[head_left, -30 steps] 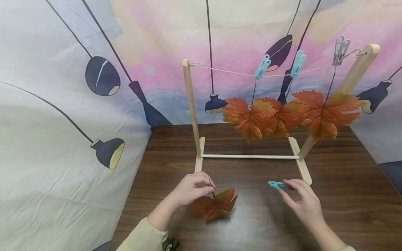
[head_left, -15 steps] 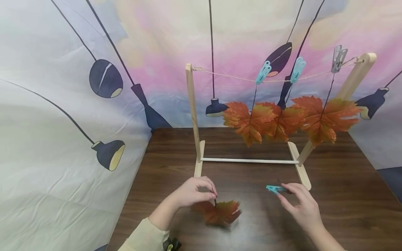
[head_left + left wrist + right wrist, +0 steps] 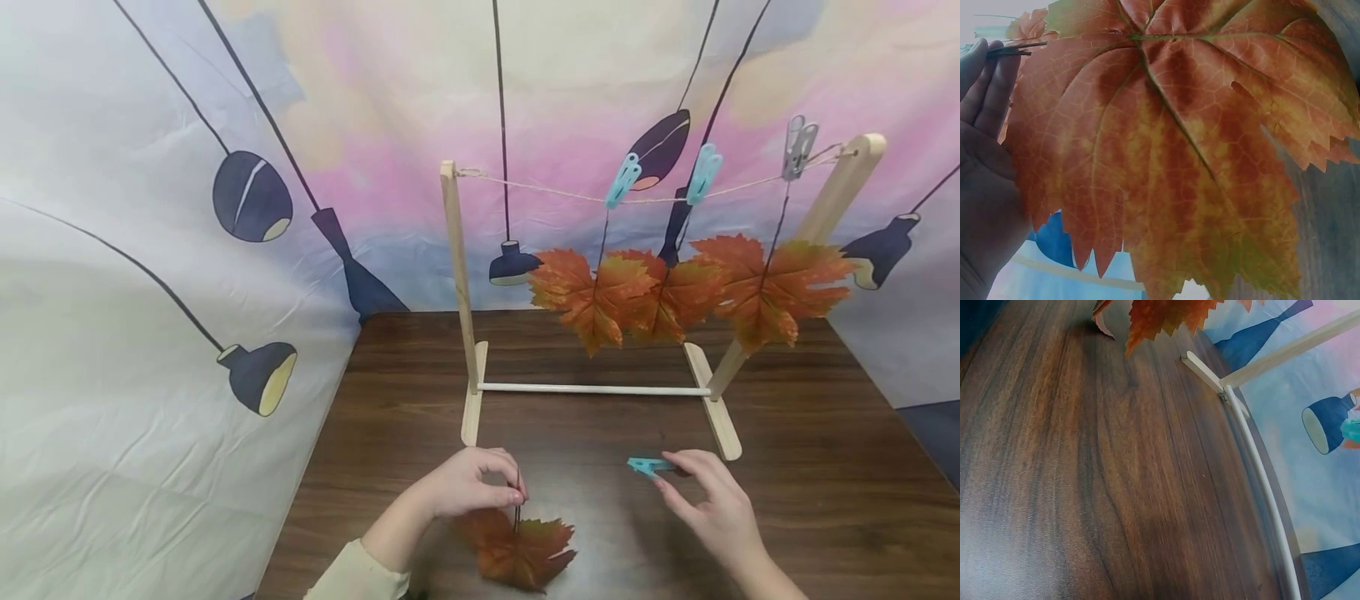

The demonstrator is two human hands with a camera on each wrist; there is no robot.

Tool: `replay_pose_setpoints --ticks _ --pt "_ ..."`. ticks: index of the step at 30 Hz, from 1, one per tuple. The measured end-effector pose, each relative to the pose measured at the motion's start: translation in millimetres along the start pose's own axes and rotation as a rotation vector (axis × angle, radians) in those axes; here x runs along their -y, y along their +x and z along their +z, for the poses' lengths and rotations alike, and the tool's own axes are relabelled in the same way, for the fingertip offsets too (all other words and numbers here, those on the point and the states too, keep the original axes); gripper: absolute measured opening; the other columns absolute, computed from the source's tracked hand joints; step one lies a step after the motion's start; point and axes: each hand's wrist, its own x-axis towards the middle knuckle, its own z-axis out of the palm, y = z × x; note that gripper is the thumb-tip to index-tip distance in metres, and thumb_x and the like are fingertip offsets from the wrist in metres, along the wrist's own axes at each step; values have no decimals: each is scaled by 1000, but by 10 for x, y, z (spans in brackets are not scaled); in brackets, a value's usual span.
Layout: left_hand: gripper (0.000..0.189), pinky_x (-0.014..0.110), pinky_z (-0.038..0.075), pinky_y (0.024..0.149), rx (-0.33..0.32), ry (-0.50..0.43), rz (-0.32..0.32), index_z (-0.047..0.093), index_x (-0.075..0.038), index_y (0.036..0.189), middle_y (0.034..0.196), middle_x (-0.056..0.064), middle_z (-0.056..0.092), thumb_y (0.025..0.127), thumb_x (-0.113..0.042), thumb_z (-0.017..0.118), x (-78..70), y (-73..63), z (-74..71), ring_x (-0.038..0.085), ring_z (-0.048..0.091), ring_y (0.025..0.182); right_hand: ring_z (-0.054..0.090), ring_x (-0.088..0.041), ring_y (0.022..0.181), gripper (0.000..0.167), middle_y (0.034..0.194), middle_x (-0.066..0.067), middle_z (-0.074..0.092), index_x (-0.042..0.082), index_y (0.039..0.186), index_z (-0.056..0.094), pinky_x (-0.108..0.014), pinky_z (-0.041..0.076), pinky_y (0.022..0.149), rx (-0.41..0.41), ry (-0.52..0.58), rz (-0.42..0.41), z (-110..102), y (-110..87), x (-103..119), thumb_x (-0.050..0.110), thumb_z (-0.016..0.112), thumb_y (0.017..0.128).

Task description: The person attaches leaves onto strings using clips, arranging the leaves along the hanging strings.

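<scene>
My left hand (image 3: 474, 485) pinches the thin dark stem of an orange-red artificial maple leaf (image 3: 525, 554), which hangs below the fingers just above the table. That leaf (image 3: 1160, 144) fills most of the left wrist view, with the left hand (image 3: 988, 162) at its edge. On the right, my right hand (image 3: 712, 504) holds a light blue clothespin (image 3: 647, 467) by its handle end, its tip toward the left. In the right wrist view only the edge of a leaf (image 3: 1169, 319) shows at the top; the right hand is outside that view.
A wooden stand (image 3: 461, 275) with a white crossbar (image 3: 592, 389) carries a string (image 3: 540, 188). Two blue clothespins (image 3: 622, 181) and a grey clothespin (image 3: 799, 148) hold three leaves (image 3: 768, 287) there. A lamp-patterned cloth (image 3: 150, 275) stands behind the brown table (image 3: 397, 392).
My left hand has moved slightly right and lower in the head view, and the leaf has swung to hang more spread out. My right hand with the clothespin has shifted slightly left and down.
</scene>
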Motion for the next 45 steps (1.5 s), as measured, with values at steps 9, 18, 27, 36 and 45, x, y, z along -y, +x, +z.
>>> replay_pose_setpoints --ticks 9,18,27,36,45 --pt "11 29 46 83 5 -5 -82 70 -6 85 91 -1 65 88 -15 65 30 -48 29 5 56 90 54 -2 86 47 91 -8 60 -4 94 67 -7 40 81 38 42 -13 6 -58 13 42 58 90" --pt "5 27 45 80 -50 27 -154 68 -8 81 89 -4 65 85 -10 65 100 -175 -50 6 57 87 54 -2 87 50 92 -10 60 -5 94 66 -6 38 82 33 23 34 -74 -76 -20 44 57 90" --pt "12 28 46 79 -29 19 -150 68 -6 83 88 3 66 88 -16 64 173 -225 -89 6 59 85 53 -2 86 50 91 -9 61 -3 94 68 -6 38 81 16 22 50 -59 -127 -64 45 58 89" --pt "14 25 46 74 -27 14 -227 69 -6 84 85 1 68 88 -18 63 247 -190 -126 5 60 80 53 -1 85 50 91 -7 61 -3 94 67 -6 38 80 38 14 49 -94 -136 -90 45 56 90" --pt "18 24 45 68 -28 21 -298 69 -6 83 82 6 68 89 -21 62 365 -240 -138 4 56 73 53 -1 86 48 95 -4 60 -3 97 66 -7 40 80 105 23 119 -91 -281 -55 44 60 88"
